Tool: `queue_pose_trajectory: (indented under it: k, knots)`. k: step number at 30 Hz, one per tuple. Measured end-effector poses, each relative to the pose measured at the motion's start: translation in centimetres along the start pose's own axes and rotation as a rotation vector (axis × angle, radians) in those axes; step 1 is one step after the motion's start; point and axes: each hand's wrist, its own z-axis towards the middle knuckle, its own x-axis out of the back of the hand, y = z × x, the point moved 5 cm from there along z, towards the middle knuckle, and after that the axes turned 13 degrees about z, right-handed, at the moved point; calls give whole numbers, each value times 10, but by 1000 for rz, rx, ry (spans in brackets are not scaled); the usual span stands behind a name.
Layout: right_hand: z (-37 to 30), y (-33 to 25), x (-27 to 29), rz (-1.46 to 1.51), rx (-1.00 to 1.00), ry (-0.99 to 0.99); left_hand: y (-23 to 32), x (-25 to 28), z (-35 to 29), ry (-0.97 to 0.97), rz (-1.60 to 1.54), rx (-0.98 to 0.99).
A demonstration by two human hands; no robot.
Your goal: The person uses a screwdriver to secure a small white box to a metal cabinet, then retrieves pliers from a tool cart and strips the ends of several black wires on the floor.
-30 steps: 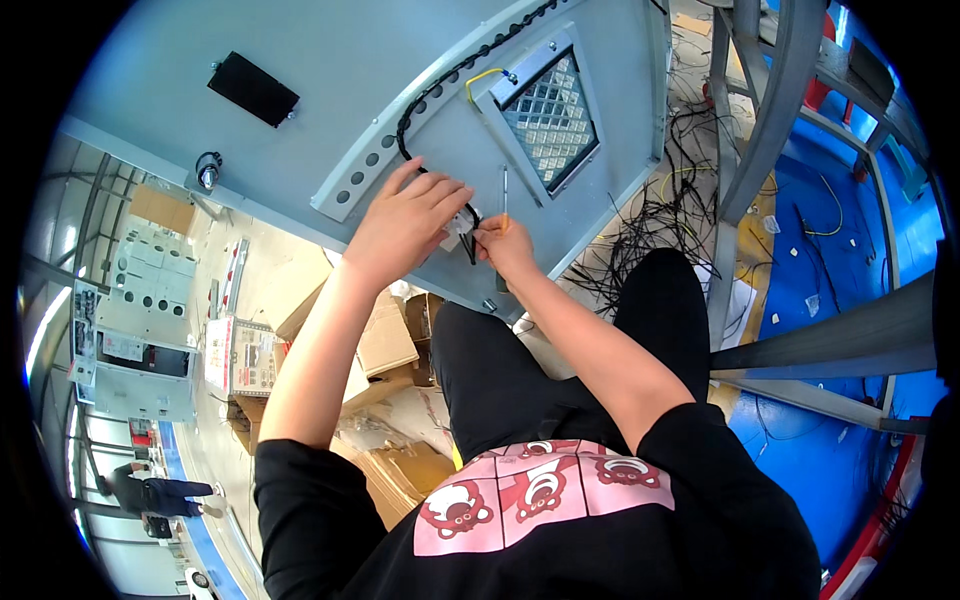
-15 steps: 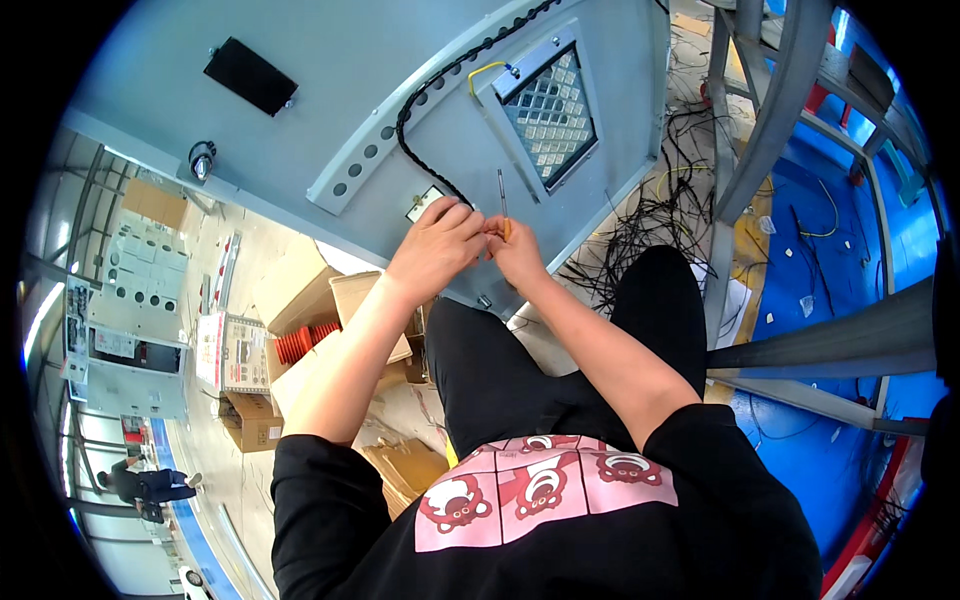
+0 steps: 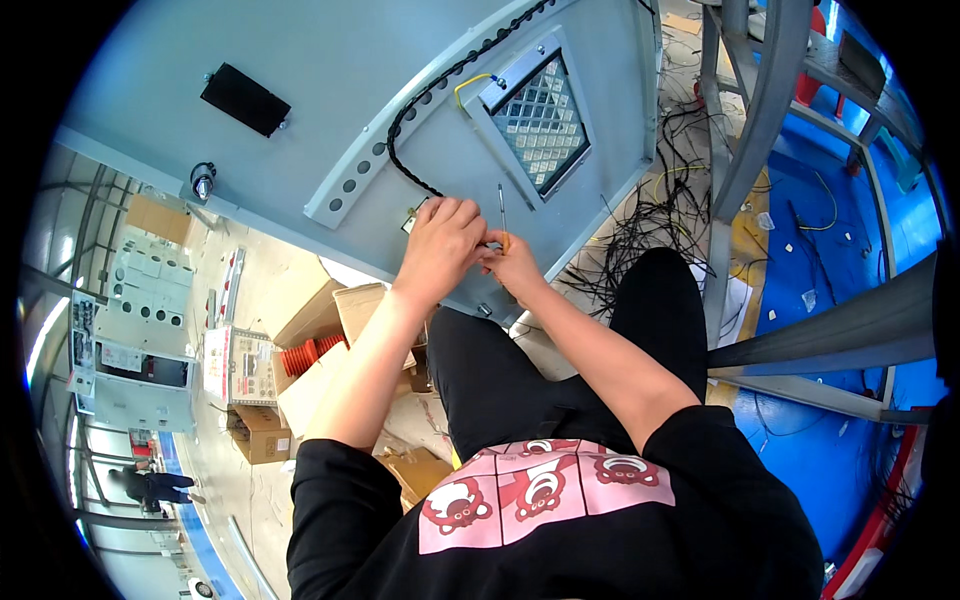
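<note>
My left hand (image 3: 442, 248) is closed, knuckles up, in front of the lower edge of a grey metal panel (image 3: 330, 110). A black wrapped wire bundle (image 3: 408, 172) curves down the panel and disappears under its fingers; what the fingertips pinch is hidden. Close against it, my right hand (image 3: 514, 266) is closed round the orange handle of a screwdriver (image 3: 504, 240). The thin metal shaft points up, away from me. Fingertips of both hands meet. Beside my left fingers a small pale plate (image 3: 411, 222) on the panel is partly covered.
A mesh-covered window (image 3: 543, 125) with a yellow wire (image 3: 470, 82) is set in the panel. Cardboard boxes (image 3: 265, 435) stand at lower left. Cut black wires (image 3: 640, 215) litter the floor by a grey metal frame (image 3: 760, 130). A person (image 3: 150, 487) is far off at left.
My left hand has shifted slightly and now covers more of the wire bundle's lower end and the pale plate. My right hand keeps the screwdriver upright. The view has tilted a little.
</note>
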Motion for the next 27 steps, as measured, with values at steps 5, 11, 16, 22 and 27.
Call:
queue_pose_trajectory:
  k: [5,11,16,22,27]
  knots:
    - [6,6,14,-101,240,-50,-14,28,7,-74,190,-75]
    - [-10,-14,5,-435,406,83,-18,24,1,-226,331,-119]
    - [-4,-13,1,-484,473,122,-17,21,8,-234,360,-189]
    - [12,-11,5,-539,567,112,-7,-11,19,-358,477,-274]
    - [14,-17,5,-573,524,22,-7,-29,25,-382,419,-262]
